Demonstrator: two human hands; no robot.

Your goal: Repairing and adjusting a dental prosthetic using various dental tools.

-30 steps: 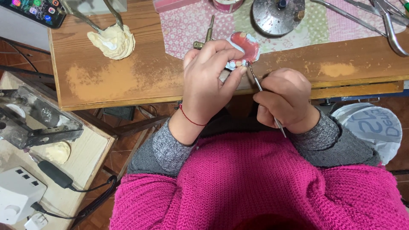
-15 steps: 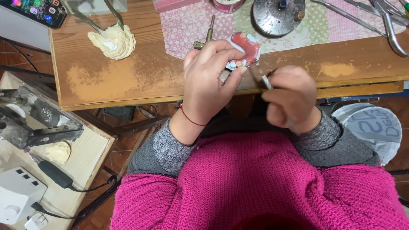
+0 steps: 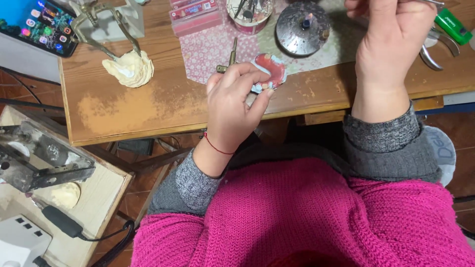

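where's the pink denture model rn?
Head view, centre top: pink denture model pinched in the left hand over the wooden bench edge, below the round metal burner.

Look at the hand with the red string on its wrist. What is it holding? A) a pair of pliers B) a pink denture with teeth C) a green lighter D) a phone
B: the left hand grips a pink denture over the wooden table.

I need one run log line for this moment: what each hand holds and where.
left hand: holds pink denture model over wooden table | right hand: raised near round metal burner, grip hidden
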